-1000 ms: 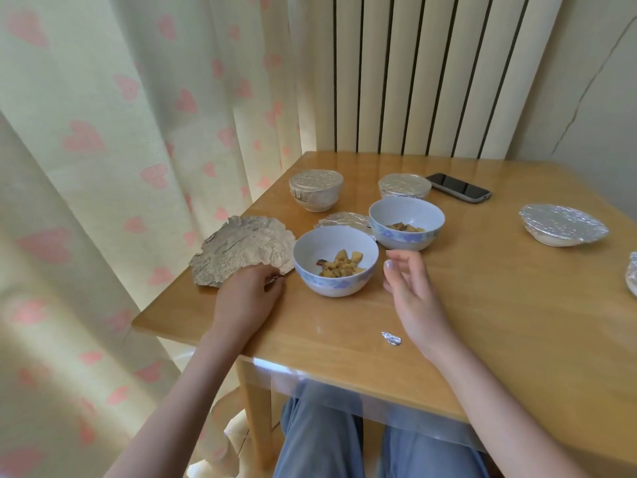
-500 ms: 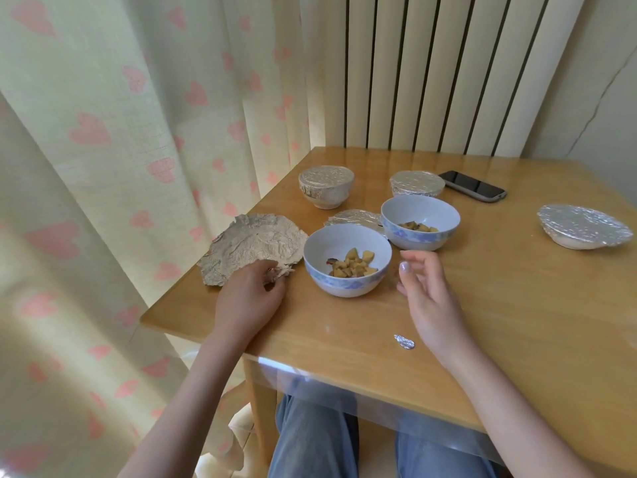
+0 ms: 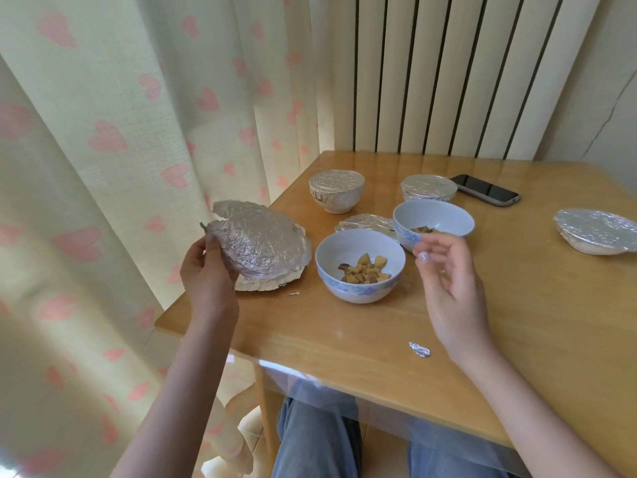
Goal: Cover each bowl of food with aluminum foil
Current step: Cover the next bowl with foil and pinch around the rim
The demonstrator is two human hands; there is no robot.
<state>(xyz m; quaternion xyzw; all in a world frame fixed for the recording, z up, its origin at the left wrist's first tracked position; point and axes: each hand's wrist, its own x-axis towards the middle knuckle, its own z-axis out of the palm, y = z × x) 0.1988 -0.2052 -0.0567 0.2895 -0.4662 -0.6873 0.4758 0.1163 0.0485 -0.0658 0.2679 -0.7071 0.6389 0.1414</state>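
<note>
My left hand (image 3: 206,276) grips the near-left edge of a crumpled, dome-shaped foil sheet (image 3: 256,241) and holds it tilted above the table's left corner. Another foil sheet (image 3: 272,283) lies flat under it. Just right of them stands an uncovered white-and-blue bowl (image 3: 360,267) with diced food. A second uncovered bowl (image 3: 433,220) sits behind it, partly hidden by my right hand (image 3: 448,288), which hovers with fingers loosely curled and holds nothing. Foil-covered bowls stand at the back left (image 3: 337,193), back centre (image 3: 428,188) and right edge (image 3: 596,232).
A black phone (image 3: 486,189) lies at the back of the wooden table (image 3: 517,322). A flat foil piece (image 3: 365,223) rests between the bowls. A small foil scrap (image 3: 419,349) lies near the front edge. Heart-patterned curtain hangs left; my knees are under the table.
My left hand has lifted one foil sheet off the table and tipped it up, leaving another below. My right hand rose slightly and its fingers curled.
</note>
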